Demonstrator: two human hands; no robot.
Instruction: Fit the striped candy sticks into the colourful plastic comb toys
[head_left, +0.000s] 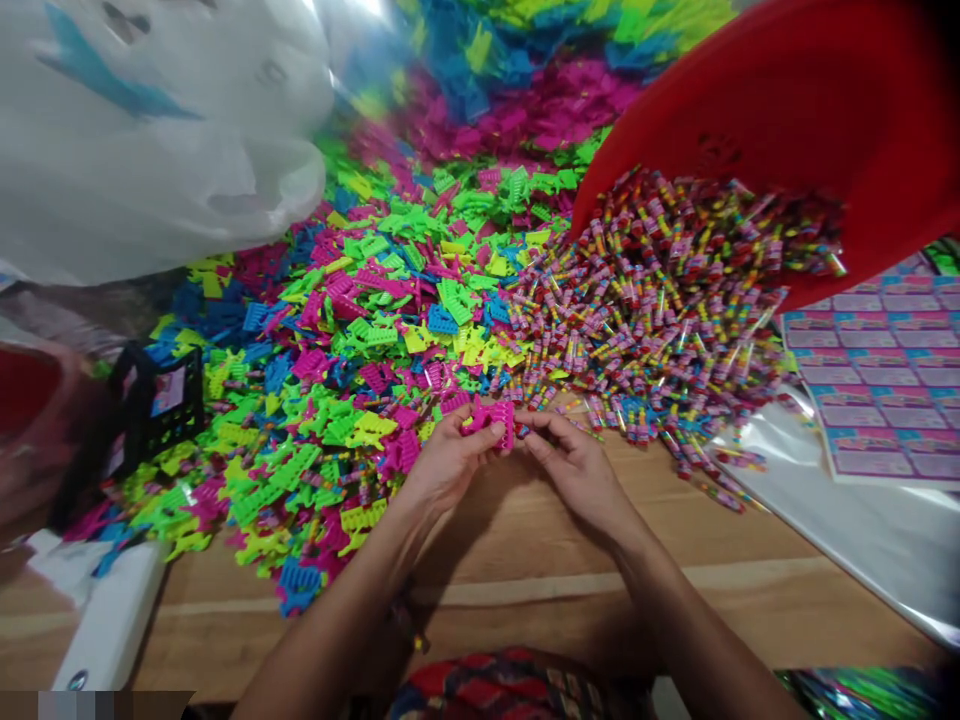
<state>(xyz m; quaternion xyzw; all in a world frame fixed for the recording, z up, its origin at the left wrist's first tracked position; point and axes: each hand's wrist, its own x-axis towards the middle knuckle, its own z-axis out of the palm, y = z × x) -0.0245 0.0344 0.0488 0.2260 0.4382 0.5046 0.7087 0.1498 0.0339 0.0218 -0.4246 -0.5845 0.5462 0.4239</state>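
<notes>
Patterned red cloth (487, 688), left hand (448, 458) gripping pink plastic piece (501, 424), right hand (576, 468) pinching small item (523, 431) beside it

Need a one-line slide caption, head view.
Left hand grips a pink plastic piece, right hand close beside it, before piled colourful plastic parts.

Forearms (679, 610) angle inward; left hand (448, 455) pinches, right hand (576, 465) perhaps pinching too.
</notes>
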